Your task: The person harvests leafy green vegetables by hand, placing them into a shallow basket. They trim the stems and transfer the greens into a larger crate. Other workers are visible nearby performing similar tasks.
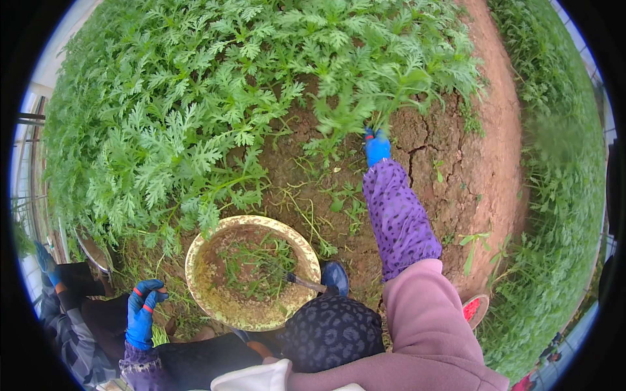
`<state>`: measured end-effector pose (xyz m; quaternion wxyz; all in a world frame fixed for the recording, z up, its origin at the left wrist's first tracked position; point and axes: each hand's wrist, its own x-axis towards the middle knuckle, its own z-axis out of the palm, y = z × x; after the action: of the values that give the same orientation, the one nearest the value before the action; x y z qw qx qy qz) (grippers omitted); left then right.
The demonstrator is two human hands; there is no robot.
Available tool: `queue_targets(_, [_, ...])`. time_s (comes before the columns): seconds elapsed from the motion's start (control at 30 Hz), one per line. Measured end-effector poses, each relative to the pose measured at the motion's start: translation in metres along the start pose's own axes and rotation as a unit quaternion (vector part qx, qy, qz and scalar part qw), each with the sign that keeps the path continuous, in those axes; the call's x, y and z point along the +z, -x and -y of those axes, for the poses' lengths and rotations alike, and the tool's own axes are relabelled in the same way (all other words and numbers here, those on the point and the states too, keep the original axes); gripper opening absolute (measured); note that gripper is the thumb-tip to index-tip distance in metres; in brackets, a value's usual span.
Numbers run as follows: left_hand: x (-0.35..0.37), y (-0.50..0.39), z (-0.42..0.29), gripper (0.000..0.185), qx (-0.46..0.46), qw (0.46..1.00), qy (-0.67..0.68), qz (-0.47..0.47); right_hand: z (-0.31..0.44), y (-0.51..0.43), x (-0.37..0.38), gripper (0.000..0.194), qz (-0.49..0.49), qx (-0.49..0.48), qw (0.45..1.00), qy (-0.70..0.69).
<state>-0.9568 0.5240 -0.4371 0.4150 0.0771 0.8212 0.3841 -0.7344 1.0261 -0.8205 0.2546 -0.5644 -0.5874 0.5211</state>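
My right hand, in a blue glove and a purple spotted sleeve, reaches into the bed and is closed around the stem bases of leafy green plants. Their leaves are partly blurred. At the lower left my left hand, also blue-gloved with red bands, is raised with curled fingers; whether anything is between its fingertips is unclear. Between my hands stands a worn yellow basin with loose cut greens inside. A small hand fork leans over its right rim, tines inward.
Dense greens fill the bed ahead and left. Cracked soil and a bare earth path lie right. A dark boot touches the basin's side. Another person's gloved hand is at far left. A container with red contents sits lower right.
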Motion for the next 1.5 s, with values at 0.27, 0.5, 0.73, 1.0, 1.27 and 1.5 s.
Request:
queue_targets(0.27, [-0.002,0.005,0.001,0.024,-0.007,1.0,-0.008,0.006,0.001,-0.047,0.036,0.032,-0.023,-0.04,0.976,0.213])
queue_targets(0.5, [-0.004,0.009,0.003,0.025,0.001,1.0,-0.005,0.021,-0.015,0.012,-0.001,0.032,0.089,0.058,0.993,0.053])
queue_targets(0.73, [-0.003,0.011,0.001,0.026,-0.006,1.0,-0.012,0.027,0.046,0.018,0.025,0.04,0.097,0.051,0.987,0.114])
queue_targets(1.0, [-0.007,0.01,0.005,0.027,-0.024,0.999,0.005,0.038,0.006,-0.03,0.082,0.027,0.09,-0.042,0.989,0.112])
queue_targets(1.27, [-0.01,0.011,0.009,0.029,-0.023,0.999,0.001,0.045,0.007,-0.025,0.061,0.024,0.117,-0.037,0.984,-0.126])
queue_targets(1.5, [-0.009,0.012,0.009,0.031,-0.03,0.998,-0.01,0.048,0.017,-0.016,0.072,0.041,0.17,-0.07,0.98,0.073])
